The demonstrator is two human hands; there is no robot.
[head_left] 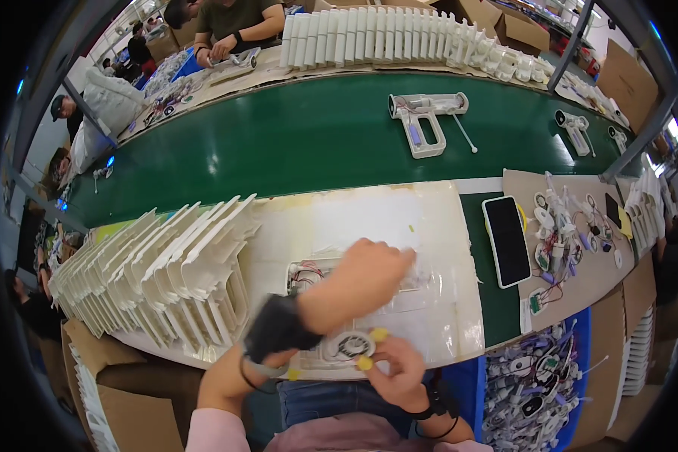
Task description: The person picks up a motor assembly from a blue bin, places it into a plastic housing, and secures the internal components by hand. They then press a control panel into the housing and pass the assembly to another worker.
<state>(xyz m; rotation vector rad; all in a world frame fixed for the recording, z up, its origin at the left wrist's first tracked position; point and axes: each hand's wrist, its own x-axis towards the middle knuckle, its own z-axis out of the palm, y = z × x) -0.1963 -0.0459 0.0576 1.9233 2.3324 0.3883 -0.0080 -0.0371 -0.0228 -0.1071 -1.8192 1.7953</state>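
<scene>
My left hand is curled closed above the work board, its black-banded wrist crossing the middle of it. Whatever its fingers may hold is hidden. Beneath that hand lies a white plastic housing with red wires inside, partly covered by the hand and wrist. Close to the board's front edge, my right hand pinches a round white part with a dark patterned centre. Yellow covers sit on its thumb and fingertip.
White housing shells stand in rows at left. A phone lies right of the board, beside wired parts on cardboard. A blue bin of parts sits lower right. The green conveyor carries an assembled white device; a co-worker sits beyond.
</scene>
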